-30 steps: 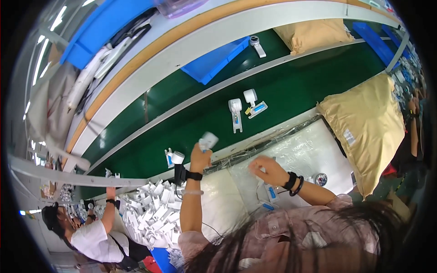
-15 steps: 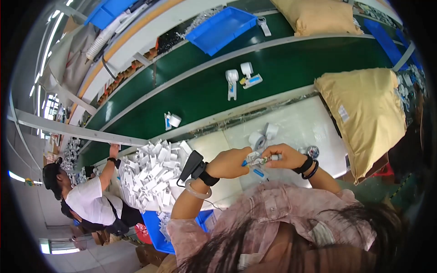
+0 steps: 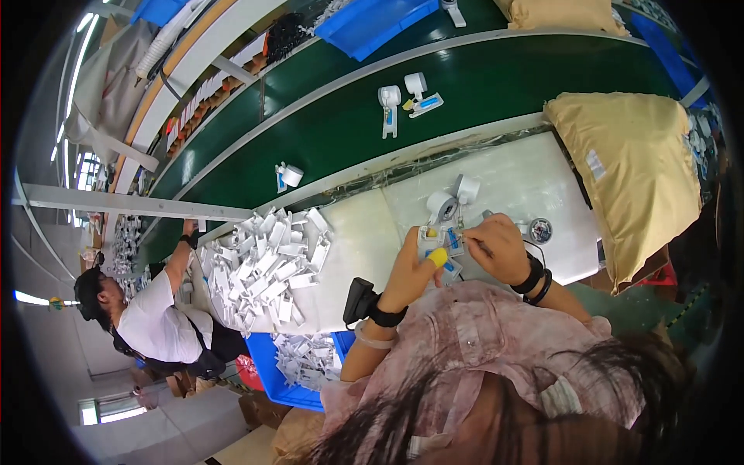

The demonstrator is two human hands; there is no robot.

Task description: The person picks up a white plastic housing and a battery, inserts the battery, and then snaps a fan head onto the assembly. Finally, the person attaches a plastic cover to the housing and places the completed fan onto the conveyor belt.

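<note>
Left hand (image 3: 415,267): raised over the near edge of the table, fingers curled around a small white part, a yellow cot on one fingertip; a black device is strapped to the wrist.
Right hand (image 3: 496,248): just right of the left hand, fingers pinched together on the same part's right side; whether it grips the part or a thin tool, I cannot tell. Dark bands circle the wrist.
White part (image 3: 440,242): held between both hands, near the middle of the scene, with blue marks on its face; its lower end is hidden by the fingers.
Table (image 3: 535,174): pale top, lying under the hands.
Tape rolls (image 3: 453,198): two white rolls on the table, just beyond the hands.
Round tin (image 3: 540,230): small, on the table, right of the right hand.
Yellow bag (image 3: 632,170): large, at the table's right end.
White pile (image 3: 267,260): many white pieces heaped on the table's left part, well apart from the hands.
Belt (image 3: 480,85): green, far side of the table, carrying a few white items.
Blue bin (image 3: 291,368): below the pile, near left, holding more white pieces.
Co-worker (image 3: 159,318): at the left, in a white shirt, one arm reaching toward the belt.
</note>
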